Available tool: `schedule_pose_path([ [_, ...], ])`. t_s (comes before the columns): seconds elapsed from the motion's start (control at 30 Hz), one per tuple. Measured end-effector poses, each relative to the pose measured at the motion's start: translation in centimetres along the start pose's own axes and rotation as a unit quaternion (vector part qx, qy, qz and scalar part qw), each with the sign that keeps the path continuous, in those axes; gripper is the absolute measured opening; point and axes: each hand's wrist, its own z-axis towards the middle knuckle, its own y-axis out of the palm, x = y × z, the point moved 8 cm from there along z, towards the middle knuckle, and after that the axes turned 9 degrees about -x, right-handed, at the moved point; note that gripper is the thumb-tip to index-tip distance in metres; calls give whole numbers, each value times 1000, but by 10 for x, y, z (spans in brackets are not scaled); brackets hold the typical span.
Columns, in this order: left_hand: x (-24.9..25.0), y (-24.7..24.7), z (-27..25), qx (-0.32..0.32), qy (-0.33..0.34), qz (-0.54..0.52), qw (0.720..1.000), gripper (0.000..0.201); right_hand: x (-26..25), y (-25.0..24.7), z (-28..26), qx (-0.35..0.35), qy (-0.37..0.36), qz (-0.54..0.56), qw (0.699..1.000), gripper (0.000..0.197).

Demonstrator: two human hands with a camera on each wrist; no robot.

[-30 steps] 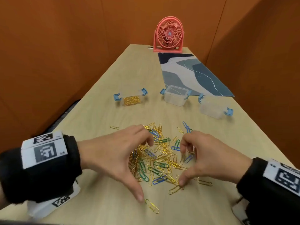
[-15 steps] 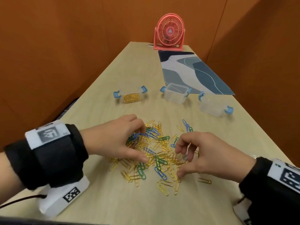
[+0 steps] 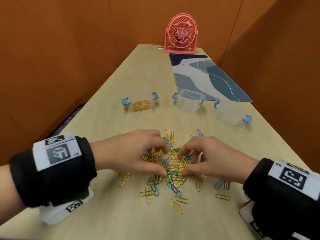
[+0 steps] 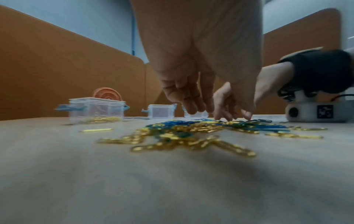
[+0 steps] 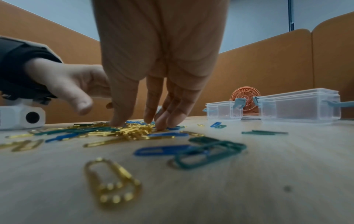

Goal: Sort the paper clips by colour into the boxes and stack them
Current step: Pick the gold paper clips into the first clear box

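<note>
In the head view, the left hand [image 3: 131,153] and right hand [image 3: 207,158] had drawn closer together than half a second before, meeting over the heap of paper clips [image 3: 170,168] with fingers curled down into it; whether either pinched a clip could not be told. The heap looked more bunched than earlier, with loose clips nearer the person. Three clear boxes stood beyond: the left box [image 3: 141,103] held gold clips, the middle box [image 3: 189,102] and right box [image 3: 230,116] looked empty. The pale wooden surface [image 3: 107,118] also carried a blue patterned mat [image 3: 207,78] and a pink fan [image 3: 181,34] at its far end, with orange walls [image 3: 60,58] around. In the left wrist view, the left hand's fingers [image 4: 188,103] pointed down just above the clips, loosely bent. In the right wrist view, the right hand's fingertips [image 5: 172,119] touched the gold, blue and green clips on the surface.
</note>
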Motion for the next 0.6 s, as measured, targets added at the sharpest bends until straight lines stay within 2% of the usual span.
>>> schedule_pose_path([
  [0.13, 18, 7, 16, -28, 21, -2, 999, 59, 2, 2, -6, -12, 15, -29, 999, 74],
  [0.2, 23, 11, 23, -43, 22, 12, 999, 63, 5, 5, -5, -30, 26, -45, 998, 79],
  [0.27, 27, 16, 30, -59, 17, 28, 998, 59, 8, 4, -3, -24, 31, -30, 999, 72],
  [0.4, 19, 13, 29, -50, -12, -1, 999, 56, 12, 2, -3, -11, 41, 9, 999, 53],
  [0.6, -2, 8, 15, -47, -57, -19, 997, 48, 15, -1, -3, -7, 56, -32, 998, 57],
])
